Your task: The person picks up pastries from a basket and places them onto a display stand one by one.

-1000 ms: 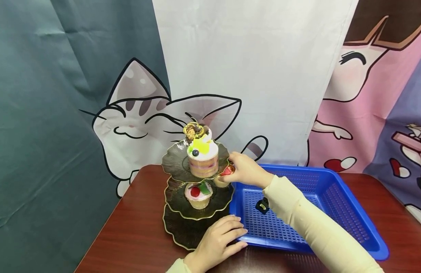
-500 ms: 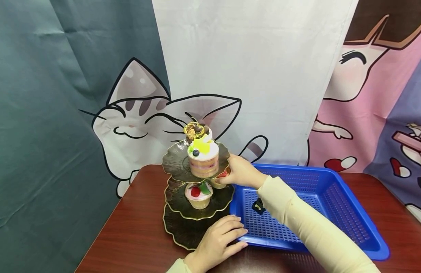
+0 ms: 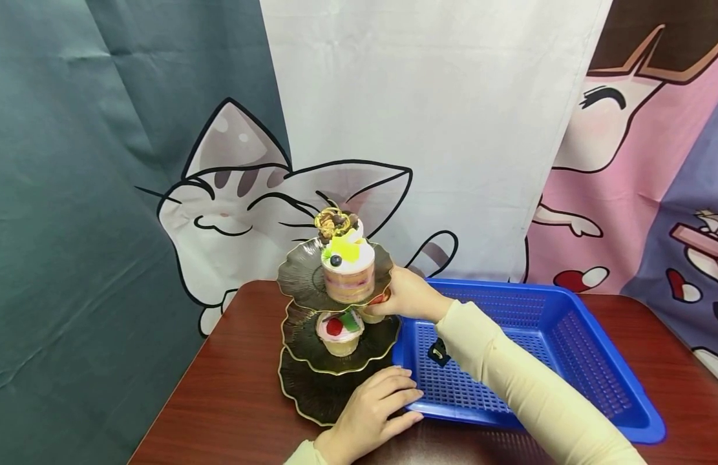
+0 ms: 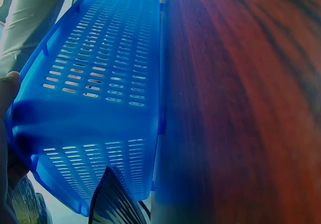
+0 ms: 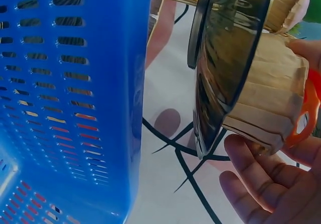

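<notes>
A three-tier stand of dark, gold-rimmed plates [image 3: 312, 278] stands on the brown table. A cream cake cup [image 3: 347, 271] sits on the top tier, and a cupcake with red and green topping [image 3: 338, 330] on the middle tier. My right hand [image 3: 393, 300] grips a second, red-topped cupcake [image 3: 375, 310] at the middle tier's right edge, under the top plate. In the right wrist view its paper case [image 5: 266, 93] rests against the plate rim [image 5: 220, 68], with my fingers [image 5: 256, 184] beneath it. My left hand [image 3: 376, 400] lies flat on the bottom plate and the blue basket's corner.
The blue slotted basket [image 3: 568, 336] sits right of the stand, with nothing showing in the part of it in view; its wall [image 4: 100, 83] fills the left wrist view beside the table [image 4: 241, 83]. Cartoon-print curtains hang close behind. The table's left edge lies near the stand.
My right hand has moved slightly left and down, bringing the red-topped cupcake further in over the middle tier. The left hand has stayed put.
</notes>
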